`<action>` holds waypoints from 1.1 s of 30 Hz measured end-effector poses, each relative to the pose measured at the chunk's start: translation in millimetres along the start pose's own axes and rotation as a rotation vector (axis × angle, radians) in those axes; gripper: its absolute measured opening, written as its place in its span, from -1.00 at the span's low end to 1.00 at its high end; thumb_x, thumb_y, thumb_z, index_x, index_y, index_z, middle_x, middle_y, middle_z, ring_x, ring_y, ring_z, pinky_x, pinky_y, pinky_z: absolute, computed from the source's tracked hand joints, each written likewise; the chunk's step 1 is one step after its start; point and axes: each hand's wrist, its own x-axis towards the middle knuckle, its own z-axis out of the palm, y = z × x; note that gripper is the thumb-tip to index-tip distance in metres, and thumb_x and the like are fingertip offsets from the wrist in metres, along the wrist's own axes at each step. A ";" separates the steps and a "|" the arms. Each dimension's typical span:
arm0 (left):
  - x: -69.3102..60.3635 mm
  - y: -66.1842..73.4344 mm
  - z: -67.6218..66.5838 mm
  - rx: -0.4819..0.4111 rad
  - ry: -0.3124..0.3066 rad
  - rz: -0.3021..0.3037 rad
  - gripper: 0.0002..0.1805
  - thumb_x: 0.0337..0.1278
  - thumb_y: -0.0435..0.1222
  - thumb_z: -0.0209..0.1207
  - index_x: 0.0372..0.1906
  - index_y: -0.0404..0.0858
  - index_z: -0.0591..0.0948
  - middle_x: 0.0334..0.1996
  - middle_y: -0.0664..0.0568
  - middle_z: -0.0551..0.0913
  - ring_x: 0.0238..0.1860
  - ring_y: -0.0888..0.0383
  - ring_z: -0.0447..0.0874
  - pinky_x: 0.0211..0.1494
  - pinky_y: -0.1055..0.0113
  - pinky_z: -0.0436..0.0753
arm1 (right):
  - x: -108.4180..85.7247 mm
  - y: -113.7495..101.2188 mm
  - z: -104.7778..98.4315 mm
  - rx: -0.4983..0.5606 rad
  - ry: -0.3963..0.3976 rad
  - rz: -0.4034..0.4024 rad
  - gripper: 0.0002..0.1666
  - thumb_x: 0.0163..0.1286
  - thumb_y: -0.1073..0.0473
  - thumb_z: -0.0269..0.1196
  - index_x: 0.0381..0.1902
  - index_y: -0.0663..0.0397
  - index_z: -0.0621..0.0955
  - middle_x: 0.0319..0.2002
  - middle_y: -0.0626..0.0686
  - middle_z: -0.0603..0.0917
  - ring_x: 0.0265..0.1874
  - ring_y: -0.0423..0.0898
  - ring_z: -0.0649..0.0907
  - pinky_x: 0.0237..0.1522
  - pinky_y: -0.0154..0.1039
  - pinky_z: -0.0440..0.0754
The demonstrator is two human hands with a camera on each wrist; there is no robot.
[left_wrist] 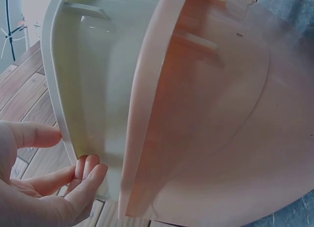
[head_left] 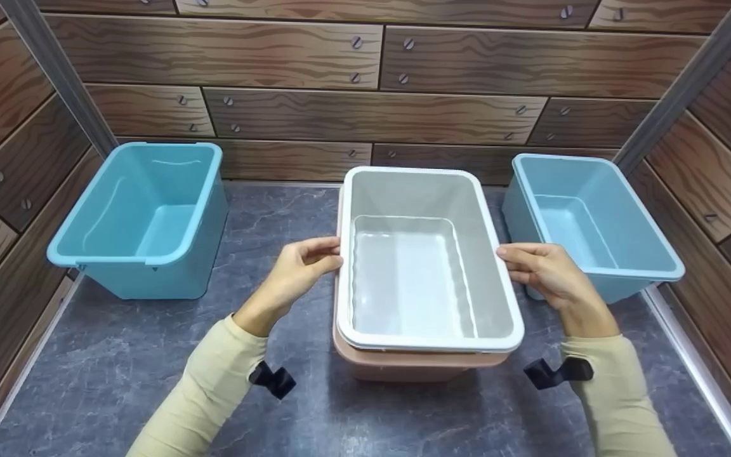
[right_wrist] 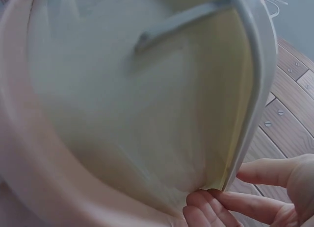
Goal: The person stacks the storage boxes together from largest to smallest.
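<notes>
Nicely, your left grip (head_left: 289, 275) and right grip (head_left: 553, 274) are pinching the probably light, stiff white tub (head_left: 411, 279) by its rim (head_left: 429, 343).

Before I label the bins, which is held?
The white bin: left hand and right hand pinch its rim. The pink bin beneath, left blue bin and right blue bin are unheld.

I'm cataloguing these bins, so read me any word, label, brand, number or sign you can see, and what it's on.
None: no readable text shows on the white bin, pink bin, left blue bin or right blue bin.
On the pink bin, one dark mark is too small to make out.
</notes>
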 end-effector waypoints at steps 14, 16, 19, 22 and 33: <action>0.4 -3.7 1.3 -0.014 0.005 -0.015 -0.56 0.15 -0.49 0.12 0.16 -0.56 0.49 0.03 -0.40 0.62 -0.08 0.22 0.66 0.08 0.40 0.69 | 0.3 3.3 -0.8 -0.024 0.007 0.001 -0.66 0.41 0.28 0.14 -0.45 -0.23 0.72 -0.47 -0.20 0.77 -0.41 -0.33 0.73 -0.25 -0.49 0.71; 0.5 -4.3 1.3 -0.016 0.006 -0.016 -0.56 0.15 -0.50 0.12 0.16 -0.56 0.49 0.03 -0.40 0.62 -0.08 0.21 0.66 0.08 0.39 0.69 | 0.6 4.4 -1.0 -0.038 0.009 0.001 -0.67 0.41 0.27 0.15 -0.45 -0.24 0.72 -0.47 -0.20 0.77 -0.40 -0.33 0.73 -0.25 -0.49 0.72; 0.9 -5.4 1.1 -0.021 0.006 -0.020 -0.56 0.15 -0.50 0.11 0.16 -0.57 0.48 0.03 -0.41 0.62 -0.07 0.20 0.67 0.09 0.38 0.69 | 1.2 6.1 -1.1 -0.039 0.008 0.006 -0.67 0.40 0.26 0.16 -0.46 -0.24 0.72 -0.46 -0.21 0.77 -0.39 -0.33 0.74 -0.24 -0.48 0.72; 1.3 -6.4 0.8 -0.020 0.001 -0.023 -0.55 0.15 -0.50 0.11 0.17 -0.57 0.48 0.04 -0.41 0.61 -0.05 0.17 0.67 0.11 0.35 0.69 | 1.6 7.2 -0.9 -0.030 0.009 0.011 -0.67 0.40 0.26 0.16 -0.46 -0.24 0.72 -0.47 -0.20 0.77 -0.40 -0.32 0.74 -0.24 -0.48 0.72; 2.0 -7.8 0.0 -0.030 -0.011 -0.027 -0.54 0.15 -0.49 0.10 0.18 -0.57 0.47 0.04 -0.41 0.60 -0.06 0.17 0.66 0.11 0.35 0.70 | 2.3 8.4 -1.4 -0.024 0.008 0.022 -0.69 0.40 0.26 0.17 -0.46 -0.23 0.72 -0.46 -0.20 0.77 -0.39 -0.32 0.74 -0.24 -0.49 0.72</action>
